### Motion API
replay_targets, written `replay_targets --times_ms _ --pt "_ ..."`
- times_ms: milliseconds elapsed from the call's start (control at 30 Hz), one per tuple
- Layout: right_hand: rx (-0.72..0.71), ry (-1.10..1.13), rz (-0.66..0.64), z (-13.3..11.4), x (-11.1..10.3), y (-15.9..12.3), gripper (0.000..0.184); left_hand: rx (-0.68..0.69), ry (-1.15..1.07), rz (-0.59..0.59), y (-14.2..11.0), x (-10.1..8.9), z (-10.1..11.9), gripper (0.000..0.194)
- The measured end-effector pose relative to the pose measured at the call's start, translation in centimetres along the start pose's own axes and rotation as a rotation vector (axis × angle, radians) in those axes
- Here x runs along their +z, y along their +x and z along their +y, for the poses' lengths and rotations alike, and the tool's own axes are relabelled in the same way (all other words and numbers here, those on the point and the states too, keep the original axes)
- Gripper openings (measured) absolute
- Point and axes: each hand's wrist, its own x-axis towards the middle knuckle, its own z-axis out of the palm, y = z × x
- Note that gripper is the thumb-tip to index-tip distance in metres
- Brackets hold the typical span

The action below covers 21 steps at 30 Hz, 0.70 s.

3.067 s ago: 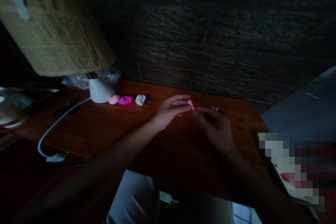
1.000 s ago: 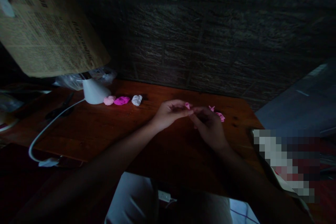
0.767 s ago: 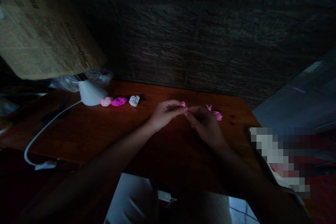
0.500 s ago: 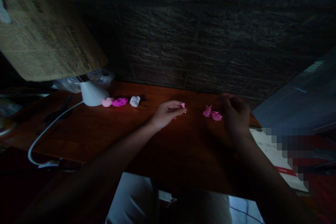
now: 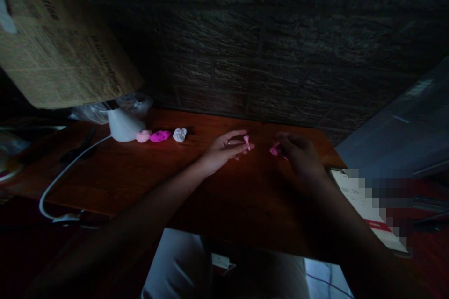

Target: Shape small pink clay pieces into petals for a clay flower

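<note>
A small pink piece is pinched between the thumb and fingers of the left hand, while the right hand is curled over a pink clump to the right of that piece, partly hidden, so whether it is gripped cannot be told. Farther left on the wooden tabletop, a white lump, a magenta lump and a pale pink lump are lined up toward a white lamp base. Above it, a shade is covered in newspaper print, and the dim room is closed off behind by a dark block-patterned wall.
</note>
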Motion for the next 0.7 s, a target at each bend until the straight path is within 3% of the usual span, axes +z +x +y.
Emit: replay_targets --times_ms 133,233,700 --pt "-0.016 -0.126 -0.308 -0.1 1.2 -1.3 0.035 0.011 0.012 -0.030 0.0 0.0 -0.1 0.066" --pt "0.000 -0.166 -0.429 -0.1 1.7 -1.7 0.036 0.032 0.022 -0.027 0.1 -0.1 -0.2 0.066" --pt "0.009 -0.102 -0.510 0.0 2.2 -2.3 0.031 0.072 0.084 -0.053 0.0 0.0 0.1 0.071"
